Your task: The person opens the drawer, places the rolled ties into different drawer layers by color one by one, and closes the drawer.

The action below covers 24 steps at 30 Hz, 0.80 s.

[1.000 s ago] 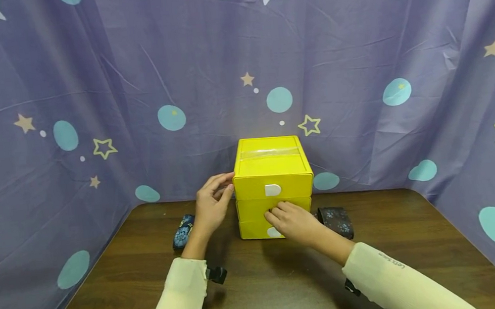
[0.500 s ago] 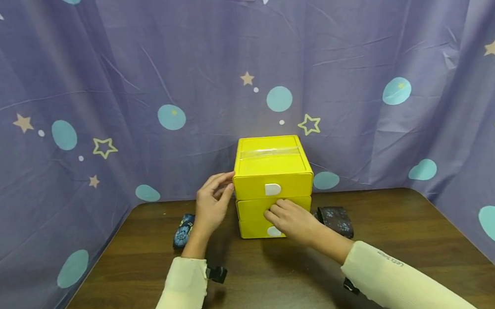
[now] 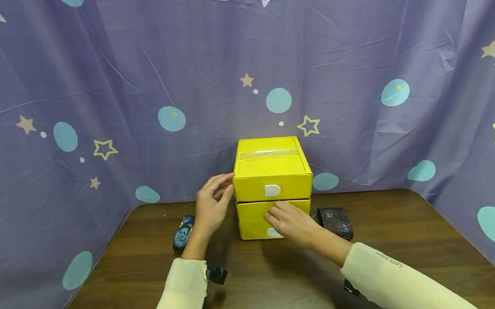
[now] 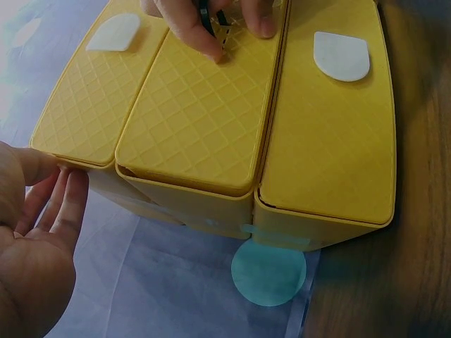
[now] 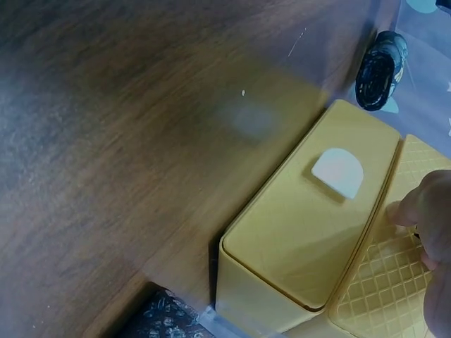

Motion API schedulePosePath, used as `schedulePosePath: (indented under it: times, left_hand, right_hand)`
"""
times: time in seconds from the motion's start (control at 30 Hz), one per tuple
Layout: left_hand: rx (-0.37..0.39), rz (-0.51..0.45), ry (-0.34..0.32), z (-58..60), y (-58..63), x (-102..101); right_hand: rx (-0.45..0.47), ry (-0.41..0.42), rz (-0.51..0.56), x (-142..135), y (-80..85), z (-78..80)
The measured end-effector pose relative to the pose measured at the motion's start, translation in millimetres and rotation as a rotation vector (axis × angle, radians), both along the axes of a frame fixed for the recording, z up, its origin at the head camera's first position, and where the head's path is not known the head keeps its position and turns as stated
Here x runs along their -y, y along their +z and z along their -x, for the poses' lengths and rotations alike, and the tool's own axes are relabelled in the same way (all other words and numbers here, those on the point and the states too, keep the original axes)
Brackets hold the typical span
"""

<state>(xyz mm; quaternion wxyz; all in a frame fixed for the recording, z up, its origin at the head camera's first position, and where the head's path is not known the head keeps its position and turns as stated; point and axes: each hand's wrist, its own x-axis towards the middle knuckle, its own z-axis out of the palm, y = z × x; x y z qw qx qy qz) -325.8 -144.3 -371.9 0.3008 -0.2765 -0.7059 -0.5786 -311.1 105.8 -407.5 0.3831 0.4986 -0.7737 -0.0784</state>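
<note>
A yellow three-drawer box (image 3: 271, 167) stands on the table against the curtain. My left hand (image 3: 212, 205) touches its left side near the top drawer, thumb and fingertips at the front edge. My right hand (image 3: 292, 222) curls its fingers at the front of the middle drawer (image 4: 197, 113) and hides most of the handle there; a small dark piece shows between the fingers. That drawer stands slightly forward of its case. The top drawer (image 4: 91, 98) and bottom drawer (image 5: 303, 232) are closed. White tabs show on the top (image 3: 272, 190) and bottom (image 5: 340, 172) drawers.
A blue flower-patterned pouch-like item (image 3: 184, 232) lies left of the box. A dark patterned one (image 3: 335, 223) lies to its right. Clear tape (image 3: 269, 153) crosses the box's top. The purple curtain (image 3: 353, 139) hangs close behind the brown table (image 3: 261, 292).
A dark gap has appeared between the top and middle drawers as the middle drawer came slightly forward with my right hand. My left hand stays in place.
</note>
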Motion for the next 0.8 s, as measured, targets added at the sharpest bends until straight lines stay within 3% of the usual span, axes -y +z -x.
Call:
schedulePosePath:
  times: [0.5,0.8]
  left_hand:
    - [0.006,0.017,0.028,-0.7,-2.2,-0.8]
    - [-0.001,0.015,0.007,2.4,-1.9,-0.1]
  right_hand:
    - [0.006,0.044,0.015,-0.3,0.6,-9.2]
    - [-0.009,0.075,0.012,-2.3,2.7,-14.0]
